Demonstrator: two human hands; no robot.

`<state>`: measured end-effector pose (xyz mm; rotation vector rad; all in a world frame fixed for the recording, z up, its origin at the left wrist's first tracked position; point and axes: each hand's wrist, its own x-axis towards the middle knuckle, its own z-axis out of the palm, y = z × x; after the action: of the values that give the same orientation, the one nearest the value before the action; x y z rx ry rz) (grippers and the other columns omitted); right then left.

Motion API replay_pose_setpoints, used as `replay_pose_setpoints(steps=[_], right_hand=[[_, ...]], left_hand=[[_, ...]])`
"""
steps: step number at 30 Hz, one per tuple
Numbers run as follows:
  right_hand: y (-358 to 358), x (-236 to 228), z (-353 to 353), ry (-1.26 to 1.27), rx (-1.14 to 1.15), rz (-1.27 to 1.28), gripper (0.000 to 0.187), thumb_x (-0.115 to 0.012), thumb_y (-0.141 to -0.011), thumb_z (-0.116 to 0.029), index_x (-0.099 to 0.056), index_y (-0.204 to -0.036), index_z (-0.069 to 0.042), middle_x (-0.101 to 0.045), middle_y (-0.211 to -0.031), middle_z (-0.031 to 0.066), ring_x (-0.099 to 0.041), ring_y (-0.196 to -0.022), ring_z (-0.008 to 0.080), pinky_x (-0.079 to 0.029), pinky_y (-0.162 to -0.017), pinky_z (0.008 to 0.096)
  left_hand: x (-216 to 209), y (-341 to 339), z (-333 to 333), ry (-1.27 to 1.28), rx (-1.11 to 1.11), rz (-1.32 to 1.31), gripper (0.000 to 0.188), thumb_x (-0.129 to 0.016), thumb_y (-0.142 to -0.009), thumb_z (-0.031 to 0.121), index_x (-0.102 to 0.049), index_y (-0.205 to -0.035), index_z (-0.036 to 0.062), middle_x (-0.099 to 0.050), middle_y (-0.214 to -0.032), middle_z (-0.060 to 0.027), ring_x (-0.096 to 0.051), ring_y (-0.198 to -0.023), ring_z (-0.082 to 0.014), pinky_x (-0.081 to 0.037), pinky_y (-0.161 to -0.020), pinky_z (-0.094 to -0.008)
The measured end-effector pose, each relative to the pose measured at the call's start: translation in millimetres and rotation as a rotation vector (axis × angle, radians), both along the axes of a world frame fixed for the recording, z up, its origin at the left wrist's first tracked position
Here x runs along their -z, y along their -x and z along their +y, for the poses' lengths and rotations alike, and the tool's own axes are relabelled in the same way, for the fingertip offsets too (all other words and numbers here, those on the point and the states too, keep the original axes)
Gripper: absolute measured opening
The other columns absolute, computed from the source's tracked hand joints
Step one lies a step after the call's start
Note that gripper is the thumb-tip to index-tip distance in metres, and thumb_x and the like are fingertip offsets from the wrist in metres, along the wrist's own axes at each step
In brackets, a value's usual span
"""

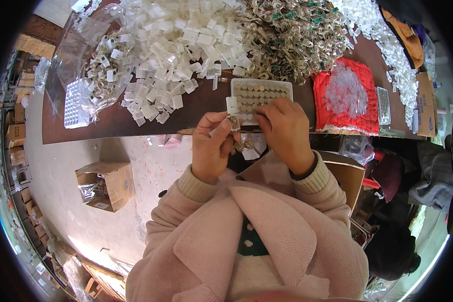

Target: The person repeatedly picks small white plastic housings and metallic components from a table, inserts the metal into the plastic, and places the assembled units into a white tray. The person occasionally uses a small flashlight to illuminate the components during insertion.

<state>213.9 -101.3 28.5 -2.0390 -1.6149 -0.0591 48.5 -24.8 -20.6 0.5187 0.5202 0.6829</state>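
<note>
1. The left hand (211, 146) pinches a small, whitish, boxy plastic piece (234, 123) between thumb and fingers, just off the table's near edge.
2. The right hand (289, 133), well formed into a pinch, reaches over the near right part of a shallow, white, rectangular tray (262, 80); whether its fingertips grip anything cannot be told. The two hands are apart.
3. Rows of round, tan discs (254, 94) fill the tray, which sits on the dark brown table (186, 119).
4. Beyond lie a heap of translucent white plastic pieces (186, 45) and a tangled, glinting heap with green bits (292, 38).
5. Rightward, a bright red cloth (323, 113) bears clear plastic bits (346, 93).
</note>
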Motion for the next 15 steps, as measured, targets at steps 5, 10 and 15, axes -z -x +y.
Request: replay_pose_setpoints(steps=[5,10,15], right_hand=[[4,-5,1,-0.182,-0.069,0.069,0.018,-0.076,-0.076,-0.003,-0.07,-0.093,-0.005,-0.067,-0.089,0.0087,-0.065,-0.081,0.0299,-0.053,-0.072,0.0391],[14,-13,-4,-0.297,-0.155,0.226,0.019,-0.074,-0.078,0.003,-0.07,-0.096,-0.004,-0.07,-0.091,0.0107,-0.068,-0.081,0.0286,-0.055,-0.071,0.0356],[12,-13,-2,-0.341,-0.184,0.21,0.02,-0.072,-0.077,-0.002,-0.067,-0.095,-0.005,-0.07,-0.087,0.0077,-0.066,-0.076,0.0276,-0.052,-0.066,0.0371]], left_hand=[[-4,-1,0,0.03,0.025,-0.027,0.013,-0.062,-0.099,0.015,-0.059,-0.109,0.0092,-0.069,-0.1,-0.013,-0.062,-0.075,-0.0134,-0.04,-0.048,-0.0156],[-9,-9,-7,0.028,0.044,-0.076,0.013,-0.061,-0.099,0.008,-0.057,-0.11,0.0039,-0.067,-0.094,-0.0095,-0.062,-0.071,-0.0104,-0.035,-0.045,-0.016],[-13,-9,-8,0.067,0.091,-0.097,0.011,-0.062,-0.098,0.009,-0.059,-0.108,0.0057,-0.066,-0.093,-0.0076,-0.063,-0.076,-0.0135,-0.046,-0.059,-0.021]])
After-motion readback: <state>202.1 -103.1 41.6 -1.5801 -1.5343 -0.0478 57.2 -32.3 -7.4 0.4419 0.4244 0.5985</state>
